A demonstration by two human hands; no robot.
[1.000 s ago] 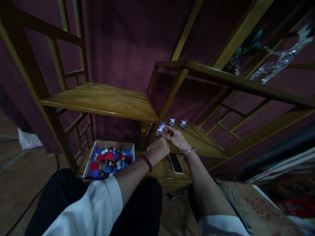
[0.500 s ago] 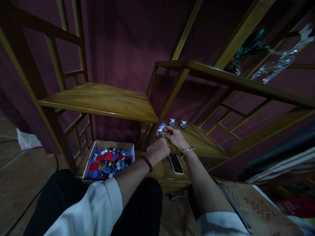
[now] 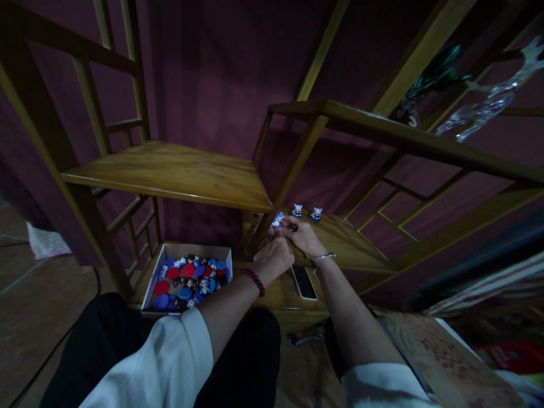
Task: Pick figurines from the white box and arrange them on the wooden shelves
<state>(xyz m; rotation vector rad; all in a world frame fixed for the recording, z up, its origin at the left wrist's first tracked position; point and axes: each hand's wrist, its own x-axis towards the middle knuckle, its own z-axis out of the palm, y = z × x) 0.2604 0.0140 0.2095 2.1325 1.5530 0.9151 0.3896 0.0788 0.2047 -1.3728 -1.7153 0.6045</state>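
A small blue-and-white figurine [image 3: 277,219] is held between my two hands beside the wooden post. My left hand [image 3: 275,253] has its fingers closed at the figurine's lower part; the fingertips are partly hidden. From the right, my right hand [image 3: 301,233] pinches the same figurine. Just behind it, two similar small figurines on dark bases, one nearer [image 3: 296,211] and one to its right [image 3: 315,214], stand upright on the lower wooden shelf [image 3: 352,243].
An open box [image 3: 229,262] of figurines and red and blue discs sits at the left on the bench. A phone [image 3: 304,283] lies below my right hand. A wooden post [image 3: 293,164] and a higher shelf [image 3: 178,173] frame the hands. Glassy ornaments [image 3: 488,110] stand upper right.
Almost nothing differs. The view has shifted very slightly, and both hands keep the figurine at the same place, with a small tilt of it at most.
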